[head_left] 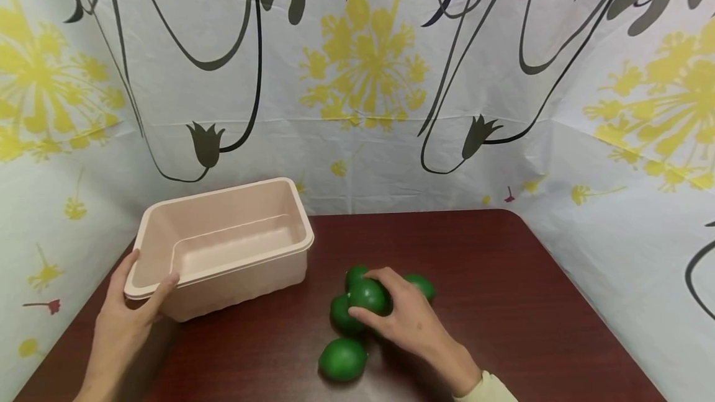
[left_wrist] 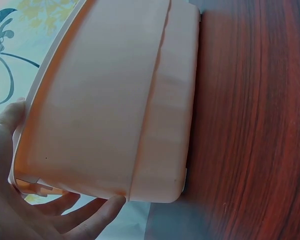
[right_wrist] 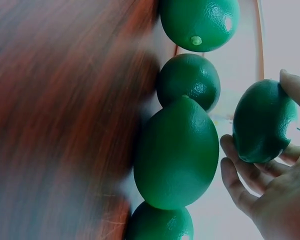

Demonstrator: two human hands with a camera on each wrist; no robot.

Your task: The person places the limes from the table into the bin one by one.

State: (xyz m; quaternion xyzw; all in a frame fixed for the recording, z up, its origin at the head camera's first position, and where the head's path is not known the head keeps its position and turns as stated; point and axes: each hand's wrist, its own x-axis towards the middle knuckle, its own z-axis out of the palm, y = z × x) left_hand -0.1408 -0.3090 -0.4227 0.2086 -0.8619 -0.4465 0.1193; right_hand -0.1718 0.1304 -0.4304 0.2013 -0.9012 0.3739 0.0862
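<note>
A glossy green lime (head_left: 368, 296) is held between the thumb and fingers of my right hand (head_left: 416, 321). In the right wrist view, that lime (right_wrist: 262, 120) is raised off the table, beside the others. Several more limes lie below and around it, one nearest the front (head_left: 343, 360) and one partly hidden behind the hand (head_left: 421, 286). My left hand (head_left: 123, 327) grips the left end of a beige plastic bin (head_left: 246, 278), thumb at the rim and fingers along the end wall. Inside, the visible part of the bin holds nothing.
Everything stands on a dark reddish-brown wooden table (head_left: 475, 253). A white cloth (head_left: 357, 172) printed with yellow and grey flowers hangs behind it and along both sides. The bin sits at the table's back left, a short way from the limes.
</note>
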